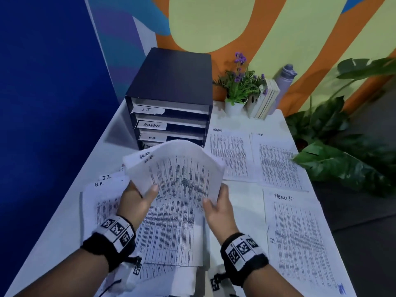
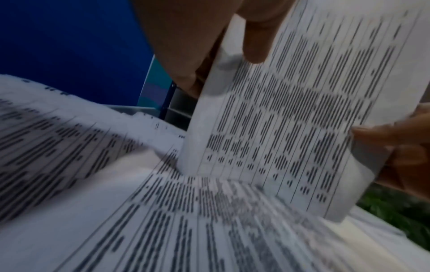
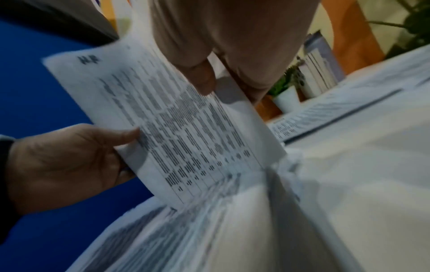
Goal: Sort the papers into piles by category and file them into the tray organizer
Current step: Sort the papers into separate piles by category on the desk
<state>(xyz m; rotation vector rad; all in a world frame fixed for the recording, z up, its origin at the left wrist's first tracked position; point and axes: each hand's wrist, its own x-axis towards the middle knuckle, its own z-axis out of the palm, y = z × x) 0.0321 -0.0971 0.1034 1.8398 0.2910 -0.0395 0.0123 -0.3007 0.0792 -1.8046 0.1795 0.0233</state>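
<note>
Both hands hold a thin sheaf of printed sheets (image 1: 177, 168) marked H.R., bowed upward over an unsorted stack (image 1: 169, 232) near the table's front. My left hand (image 1: 139, 196) pinches the sheaf's left edge, thumb on top (image 2: 221, 70). My right hand (image 1: 216, 202) pinches its right edge (image 3: 228, 84). Behind the sheaf stands the dark tray organizer (image 1: 171, 99), with trays labelled I.T., ADMIN and H.R.; the sheaf hides the lowest label. Sorted piles lie to the right: ADMIN (image 1: 231, 153), H.R. (image 1: 278, 163) and TASKLIST (image 1: 300, 243).
More sheets marked I.T. and H.R. (image 1: 100, 200) lie at the left of the white table (image 1: 64, 243). A potted flower (image 1: 237, 91), books (image 1: 267, 99) and a bottle (image 1: 285, 82) stand at the back. Large leaves (image 1: 342, 159) overhang the right edge. A blue partition (image 1: 42, 103) borders the left.
</note>
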